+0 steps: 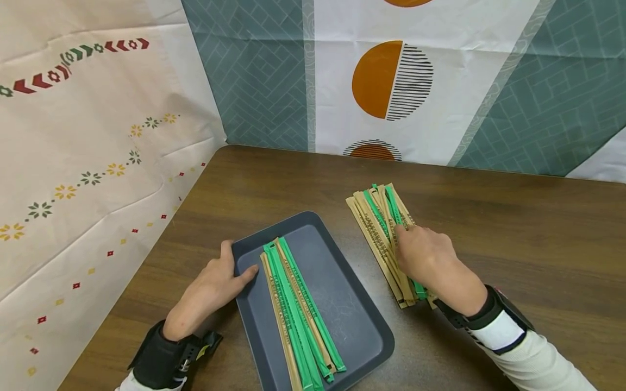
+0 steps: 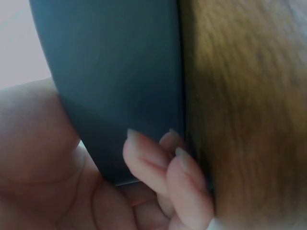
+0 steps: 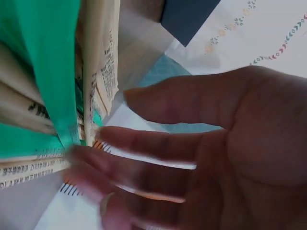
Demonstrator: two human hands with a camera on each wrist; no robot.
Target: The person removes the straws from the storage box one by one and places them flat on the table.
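Gripped at its far left rim, the tray (image 1: 342, 304) is in the left hand (image 1: 217, 282), thumb laid over the edge, fingers bent against the outer wall low by the table (image 1: 528, 244). Across to the right hand (image 1: 427, 252): nothing clasped there, thumb well apart from the fingers, those fingers stretched forward and fairly straight, tips up against the loose pile (image 1: 376, 239). Forearms reach in from the two lower corners, palm down over the pile on the right, a black strap (image 1: 484, 309) round that wrist and another black band (image 1: 158, 358) round the left.

Now the packets! Long, slim and flat, some tan with dark printing, some bright green with lettering too. The pile sits on the table to the right of the tray, slanting, ends uneven, mostly tan with green strips showing through. Inside the dark grey tray, the sorted-looking bundle (image 1: 299, 320) lies lengthwise along the left half.

Count them up: one tray, two groups of packets, at least three green and two tan in the tray; the pile overlaps too much for a number.
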